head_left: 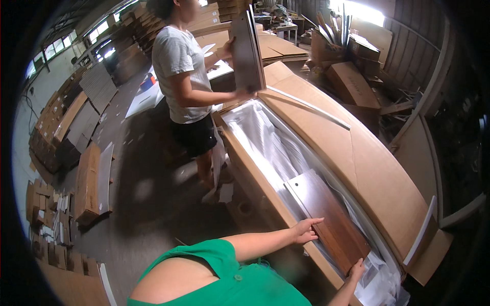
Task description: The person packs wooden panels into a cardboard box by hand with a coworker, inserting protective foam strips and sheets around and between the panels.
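Note:
A dark brown wooden board [329, 211] with a small hole near its far end lies in a long cardboard box [273, 191]. My left hand [305, 230] grips the board's left edge, thumb over the top face. At the near end, my right hand [356, 270] holds the board's corner; part of its fingers is hidden. White foam wrap [263, 135] lines the box under and beyond the board. Across the box's far end, a co-worker [181, 76] in a grey T-shirt holds another dark board [246, 53] upright with both hands.
The box's wide cardboard flap [352, 153] spreads to the right, with a white strip [311, 108] on it. A long carton [88, 184] stands on the floor at left. Stacked cartons [46, 122] line the left side. Scrap boxes [352, 86] crowd the back right.

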A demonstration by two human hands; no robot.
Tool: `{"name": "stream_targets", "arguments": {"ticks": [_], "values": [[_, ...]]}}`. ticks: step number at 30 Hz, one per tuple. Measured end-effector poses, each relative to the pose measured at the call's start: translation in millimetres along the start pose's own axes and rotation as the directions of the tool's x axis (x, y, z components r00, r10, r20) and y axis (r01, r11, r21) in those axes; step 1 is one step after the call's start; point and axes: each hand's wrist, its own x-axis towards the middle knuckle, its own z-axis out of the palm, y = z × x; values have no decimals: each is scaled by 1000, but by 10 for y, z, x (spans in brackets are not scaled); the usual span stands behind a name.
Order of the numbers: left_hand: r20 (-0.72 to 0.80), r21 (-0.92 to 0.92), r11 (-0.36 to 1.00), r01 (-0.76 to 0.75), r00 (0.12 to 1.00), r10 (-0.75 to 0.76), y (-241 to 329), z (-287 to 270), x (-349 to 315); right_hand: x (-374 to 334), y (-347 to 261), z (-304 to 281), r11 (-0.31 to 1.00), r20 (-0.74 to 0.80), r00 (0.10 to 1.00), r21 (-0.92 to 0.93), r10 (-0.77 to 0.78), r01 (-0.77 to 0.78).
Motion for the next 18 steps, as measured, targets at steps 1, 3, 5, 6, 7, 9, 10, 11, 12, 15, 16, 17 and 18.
{"name": "stream_targets", "arguments": {"ticks": [1,3,5,6,7,9,10,11,12,15,16,17,18], "values": [[-2,5,1000,-3,1000,3,3,-5,-1,5,-15,-4,1000,8,1000,-20,-13,14],[20,0,1000,-7,1000,7,18,6,-36,-9,-48,-3,999,21,999,-44,-28,29],[45,0,1000,-9,999,9,23,24,-57,-37,-71,6,999,0,999,9,-53,53],[19,6,1000,-3,1000,3,19,38,-53,-15,-39,5,999,1,999,9,-54,54],[-7,12,1000,4,1000,-4,14,49,-46,27,25,2,1000,9,1000,20,-19,19],[-11,14,1000,0,1000,0,-8,11,0,21,20,1,999,22,1000,32,13,-14],[-14,17,1000,0,1000,0,-22,-14,15,12,12,-7,1000,8,1000,-8,-7,7],[-15,17,1000,0,1000,0,-24,-12,13,-1,0,-16,998,-8,1000,-49,-26,26],[4,20,1000,8,1000,-8,-23,-12,12,6,14,-15,998,-7,1000,-50,-25,25],[-16,16,1000,15,1000,-14,-42,-71,72,9,33,-17,997,-4,1000,-74,-20,20],[-50,13,1000,11,999,-11,-46,-101,111,21,7,1,996,3,999,-79,-43,43],[-59,0,1000,21,998,-21,-52,-137,160,10,-23,-4,994,12,998,-91,-60,61],[-48,-3,1000,14,999,-14,-62,-140,186,-9,-44,-23,993,17,999,-109,-47,49]]}}
